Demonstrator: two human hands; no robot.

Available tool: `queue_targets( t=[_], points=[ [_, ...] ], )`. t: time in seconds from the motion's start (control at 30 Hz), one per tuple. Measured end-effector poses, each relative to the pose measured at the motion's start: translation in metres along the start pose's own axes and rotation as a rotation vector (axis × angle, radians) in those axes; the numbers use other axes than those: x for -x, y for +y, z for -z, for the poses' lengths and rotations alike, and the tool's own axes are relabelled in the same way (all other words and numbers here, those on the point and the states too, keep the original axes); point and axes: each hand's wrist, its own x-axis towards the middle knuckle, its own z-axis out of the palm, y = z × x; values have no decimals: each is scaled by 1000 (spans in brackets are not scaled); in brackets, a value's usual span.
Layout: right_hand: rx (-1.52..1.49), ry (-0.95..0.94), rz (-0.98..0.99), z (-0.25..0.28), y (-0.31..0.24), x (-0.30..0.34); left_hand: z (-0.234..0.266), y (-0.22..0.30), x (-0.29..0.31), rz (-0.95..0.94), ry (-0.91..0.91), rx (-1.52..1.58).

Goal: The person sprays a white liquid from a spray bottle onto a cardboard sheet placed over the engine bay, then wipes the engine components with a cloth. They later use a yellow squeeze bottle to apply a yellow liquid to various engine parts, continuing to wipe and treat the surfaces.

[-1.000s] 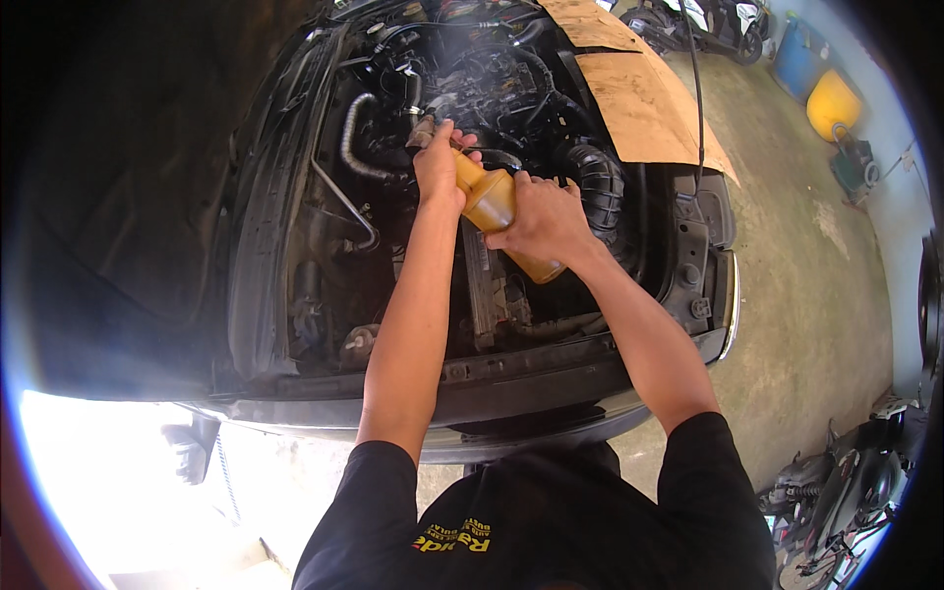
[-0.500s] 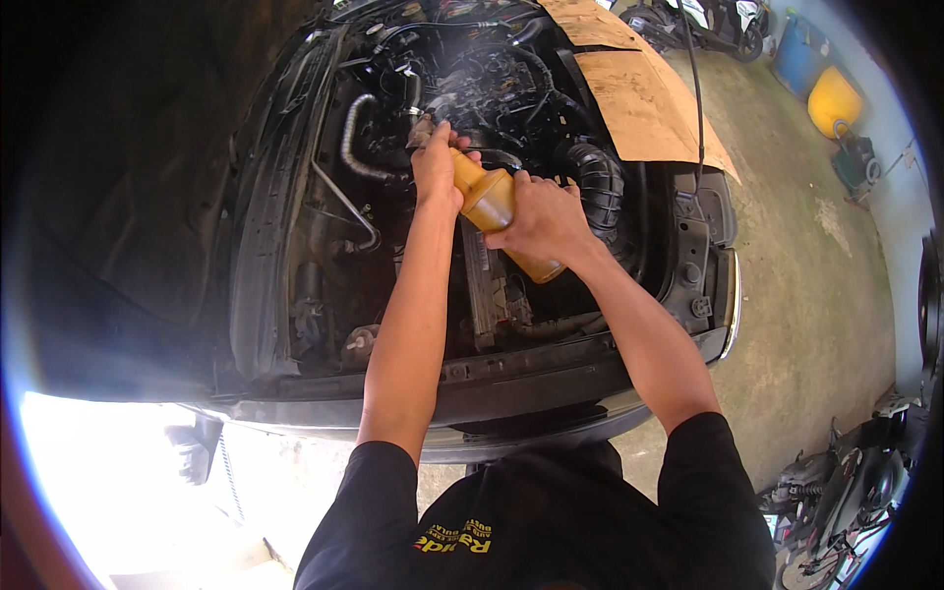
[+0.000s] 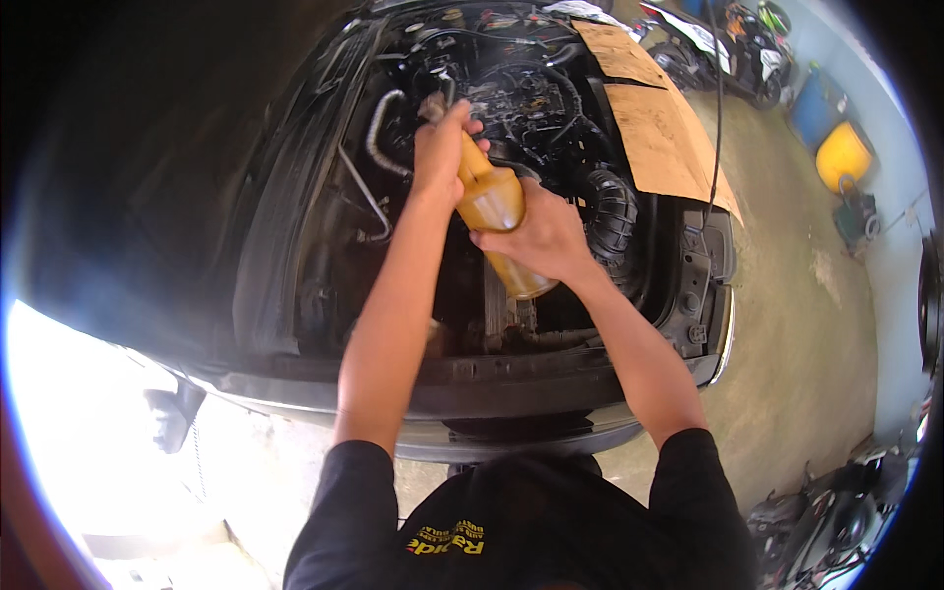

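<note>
Over the engine bay I hold a yellow-brown plastic bottle (image 3: 494, 202) slantwise, its narrow end up and to the left, its broad base down toward me. My left hand (image 3: 444, 152) is closed round the narrow neck part. A small grey-brown thing, perhaps a rag (image 3: 433, 106), shows at its fingertips, too blurred to name surely. My right hand (image 3: 546, 236) grips the bottle's body from the right, fingers partly hidden behind it. Beyond both hands lies the dark engine (image 3: 521, 103), with a ribbed black air hose (image 3: 612, 218) to the right of my right hand.
Brown cardboard (image 3: 669, 143) covers the right fender, beside a thin upright rod (image 3: 716, 128). A silvery corrugated pipe (image 3: 378, 133) runs at the left of the bay. The bumper (image 3: 531, 433) is close to me. Motorcycles (image 3: 831, 521), a blue drum (image 3: 816, 106) and a yellow container (image 3: 844, 157) stand at right.
The bottle has tipped somewhat steeper, its base a little nearer to me. Both hands keep their hold. The whole view has shifted slightly, and the haze over the engine looks fainter.
</note>
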Motion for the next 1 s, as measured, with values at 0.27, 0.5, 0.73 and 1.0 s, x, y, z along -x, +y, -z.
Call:
queue_targets(
  t=[0.27, 0.5, 0.73, 1.0],
  points=[
    [-52, -197, 11, -80, -91, -35, 113, 69, 4, -215, 182, -114],
    [-19, -183, 40, -126, -88, -20, 160, 33, 0, -180, 278, -81],
    [37, -259, -26, -138, -64, -22, 155, 1, -9, -26, 249, -115],
    [96, -273, -18, -153, -47, -33, 154, -15, -20, 30, 346, -112]
  ],
)
